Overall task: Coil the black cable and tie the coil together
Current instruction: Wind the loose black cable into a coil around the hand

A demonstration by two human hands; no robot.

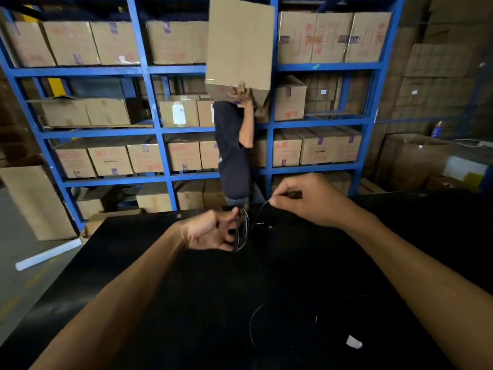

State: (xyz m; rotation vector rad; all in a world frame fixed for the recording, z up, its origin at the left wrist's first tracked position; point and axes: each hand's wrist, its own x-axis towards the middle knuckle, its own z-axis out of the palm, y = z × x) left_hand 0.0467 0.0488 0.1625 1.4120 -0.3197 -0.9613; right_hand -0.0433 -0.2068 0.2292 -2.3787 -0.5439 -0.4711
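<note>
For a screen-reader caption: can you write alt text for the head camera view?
Two bare hands coil a thin black cable above a black table: the left hand holds the loops, the right hand pinches the strand. Behind, a person carries a cardboard box past blue shelving.

This is a warehouse or stockroom. Tall blue steel shelving fills the back wall, every bay packed with taped cardboard cartons bearing red print. More boxes are stacked at the right, and another person carries a large carton past the racks.
</note>
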